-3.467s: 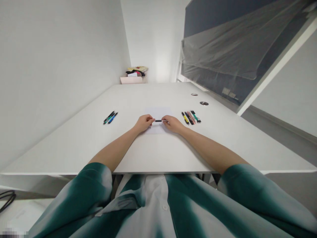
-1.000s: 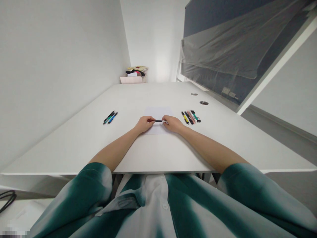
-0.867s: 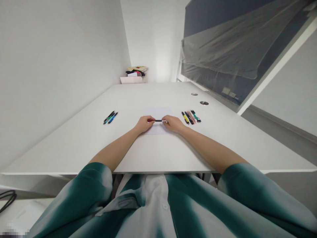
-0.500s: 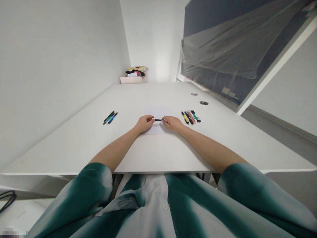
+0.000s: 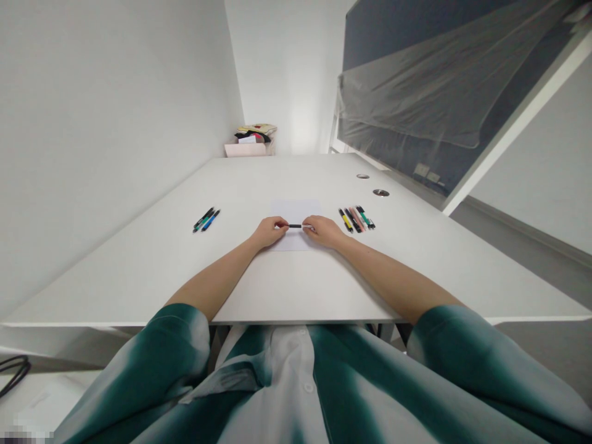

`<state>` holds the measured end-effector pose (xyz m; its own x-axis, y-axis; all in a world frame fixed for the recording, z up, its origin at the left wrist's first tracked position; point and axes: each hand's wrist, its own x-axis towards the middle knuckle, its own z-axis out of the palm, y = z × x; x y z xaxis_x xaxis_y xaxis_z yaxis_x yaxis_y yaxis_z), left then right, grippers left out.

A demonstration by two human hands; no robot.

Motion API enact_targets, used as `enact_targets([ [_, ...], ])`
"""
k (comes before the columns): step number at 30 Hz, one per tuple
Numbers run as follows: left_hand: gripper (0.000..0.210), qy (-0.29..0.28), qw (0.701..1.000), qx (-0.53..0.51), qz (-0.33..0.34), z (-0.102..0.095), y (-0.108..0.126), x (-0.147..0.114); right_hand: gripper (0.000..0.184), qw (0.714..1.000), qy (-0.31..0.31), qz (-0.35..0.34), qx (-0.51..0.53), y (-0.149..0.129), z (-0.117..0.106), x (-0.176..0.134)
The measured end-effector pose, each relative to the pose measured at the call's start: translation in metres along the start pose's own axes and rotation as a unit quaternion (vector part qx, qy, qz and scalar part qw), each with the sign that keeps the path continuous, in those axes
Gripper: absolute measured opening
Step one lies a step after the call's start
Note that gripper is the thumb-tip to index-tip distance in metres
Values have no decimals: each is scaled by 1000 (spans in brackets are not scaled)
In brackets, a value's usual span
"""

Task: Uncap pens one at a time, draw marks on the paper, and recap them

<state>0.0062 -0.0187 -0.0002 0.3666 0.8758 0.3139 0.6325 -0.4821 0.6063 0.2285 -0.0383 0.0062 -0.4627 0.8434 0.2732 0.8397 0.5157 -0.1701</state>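
My left hand (image 5: 271,232) and my right hand (image 5: 322,231) pinch the two ends of a slim pen (image 5: 295,226), held level between them. Its dark middle shows in the gap, with a lighter stretch by the right fingers; the tips are hidden in my grip. Beneath the hands lies a white sheet of paper (image 5: 295,243) on the white table (image 5: 296,283). Just right of my right hand a row of several pens and markers (image 5: 357,219) lies side by side, yellow, black, pink and green among them.
Farther left lie a few pens (image 5: 206,220), dark, green and blue. At the table's far left end stands a pinkish box (image 5: 245,149) with items piled in it. Two round metal grommets (image 5: 381,193) sit on the right side. A plastic-draped dark panel (image 5: 407,92) rises beyond the right edge.
The pen between my hands has dropped very slightly, and a bit more of its light end shows at my right fingers. Both arms stay almost still.
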Motion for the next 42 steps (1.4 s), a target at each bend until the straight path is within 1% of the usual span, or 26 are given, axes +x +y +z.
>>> enact_targets([
  [6, 23, 7, 1000, 2, 5, 1, -1, 0, 32, 999, -36, 20, -17, -10, -8, -2],
  [9, 27, -4, 1000, 2, -8, 1, 0, -1, 31, 999, -37, 19, -22, -12, -10, -2],
  [13, 32, -31, 999, 7, -13, 0, 1, -1, 30, 999, -29, 24, -16, -8, -6, -2],
  [17, 27, -26, 1000, 3, -5, 0, 1, -1, 33, 999, -25, 45, -14, -2, 0, 0],
  [19, 25, -21, 1000, 2, 0, 0, 2, -1, 30, 998, -24, 49, -16, 0, 2, 2],
  [22, 23, -9, 1000, 12, 12, 0, 1, -1, 24, 999, -15, 35, -19, 1, 3, 2],
  [25, 22, 5, 1000, 24, 17, 1, -2, -1, 22, 1000, 1, 3, -16, 2, 3, 2],
  [28, 22, 11, 999, 32, 21, 2, -3, -1, 25, 1000, 6, -18, -10, 2, 3, 1],
  [31, 24, 14, 999, 33, 22, 1, -2, -2, 30, 1000, 3, -20, -7, 0, 1, 0],
  [35, 33, -18, 999, 39, 2, -1, 1, -2, 34, 1000, -1, -9, -3, -2, -1, -1],
  [38, 40, -39, 998, 42, 0, -1, 3, -2, 32, 1000, 4, 2, 6, -3, -1, -1],
  [42, 36, -43, 998, 40, 9, -3, 3, -2, 33, 999, -2, 40, 2, 0, 0, 0],
])
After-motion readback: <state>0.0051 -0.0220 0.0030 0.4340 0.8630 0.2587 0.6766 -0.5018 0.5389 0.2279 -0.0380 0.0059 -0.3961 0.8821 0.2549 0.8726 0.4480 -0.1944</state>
